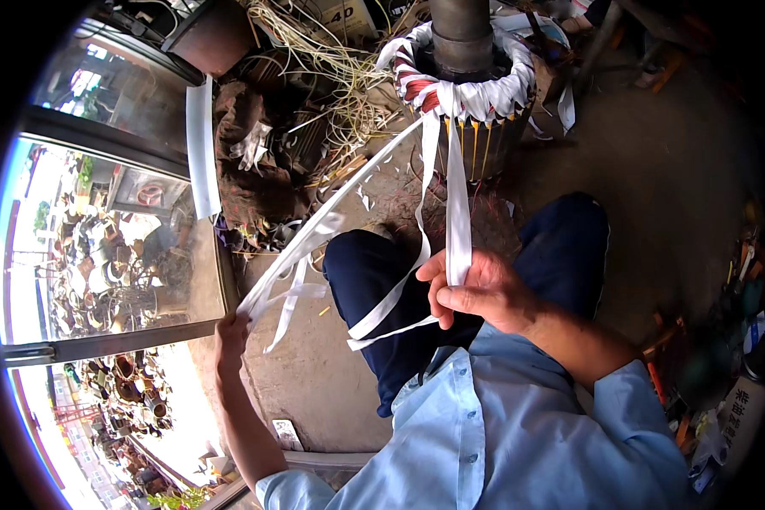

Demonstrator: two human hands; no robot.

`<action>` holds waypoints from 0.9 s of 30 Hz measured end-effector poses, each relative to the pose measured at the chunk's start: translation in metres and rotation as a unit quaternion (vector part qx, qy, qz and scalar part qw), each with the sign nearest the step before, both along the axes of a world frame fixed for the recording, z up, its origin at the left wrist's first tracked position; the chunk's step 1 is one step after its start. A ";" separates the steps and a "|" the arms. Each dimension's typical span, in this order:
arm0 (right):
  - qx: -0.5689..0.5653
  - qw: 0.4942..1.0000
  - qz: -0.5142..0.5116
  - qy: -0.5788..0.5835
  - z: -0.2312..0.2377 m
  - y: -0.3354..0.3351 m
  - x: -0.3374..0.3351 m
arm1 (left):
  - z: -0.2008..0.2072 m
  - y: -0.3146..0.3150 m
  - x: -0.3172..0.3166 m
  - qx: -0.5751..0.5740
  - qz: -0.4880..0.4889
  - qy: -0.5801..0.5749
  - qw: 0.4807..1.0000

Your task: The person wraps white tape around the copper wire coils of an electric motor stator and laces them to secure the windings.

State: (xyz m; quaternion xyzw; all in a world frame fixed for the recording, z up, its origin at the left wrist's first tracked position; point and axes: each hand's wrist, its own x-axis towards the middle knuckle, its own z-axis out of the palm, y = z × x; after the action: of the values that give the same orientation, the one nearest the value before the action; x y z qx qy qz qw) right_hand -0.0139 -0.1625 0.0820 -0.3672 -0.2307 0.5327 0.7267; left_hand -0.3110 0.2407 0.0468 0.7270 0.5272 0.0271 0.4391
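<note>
In front of me stands a motor stator [493,149], with yellow strips between its dark slots. Its ring of windings [506,98] is wrapped in white tape, and reddish-brown wire shows through at the left front. My left hand [232,338], out by the window frame, is closed on a bundle of white tape [327,204] stretched tight from the ring. Another length of white tape [458,200] runs down from the ring to my right hand [489,293], which pinches it between thumb and fingers. A slack loop of tape [391,306] hangs over my left knee.
Glass window panels [115,246] close off the left side. Tangled pale wires [331,59] and a brown cloth heap [251,153] lie at the back left. A dark cylinder [461,38] rises from the stator's middle. Assorted clutter with a cardboard box [744,408] lies along the right.
</note>
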 end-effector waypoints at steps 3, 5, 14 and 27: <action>-0.018 1.000 0.012 -0.002 0.004 0.011 0.007 | -0.027 0.011 -0.232 0.047 0.193 0.112 0.974; 0.020 0.999 0.042 0.012 -0.004 0.020 0.007 | -0.028 -0.007 -0.431 0.021 0.440 0.118 0.890; -0.024 0.995 0.091 0.029 -0.010 0.015 -0.011 | -0.026 -0.058 -0.154 -0.144 0.313 -0.140 0.928; 0.036 0.958 0.177 -0.225 0.031 -0.068 -0.058 | 0.015 -0.167 0.350 -0.236 -0.141 -0.283 0.919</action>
State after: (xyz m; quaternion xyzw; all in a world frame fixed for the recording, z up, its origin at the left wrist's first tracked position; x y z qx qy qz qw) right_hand -0.0720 -0.2305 0.1130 -0.4048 -0.4683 0.5476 0.5630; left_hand 0.0395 0.0738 0.0618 0.6312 0.2640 0.0440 0.7279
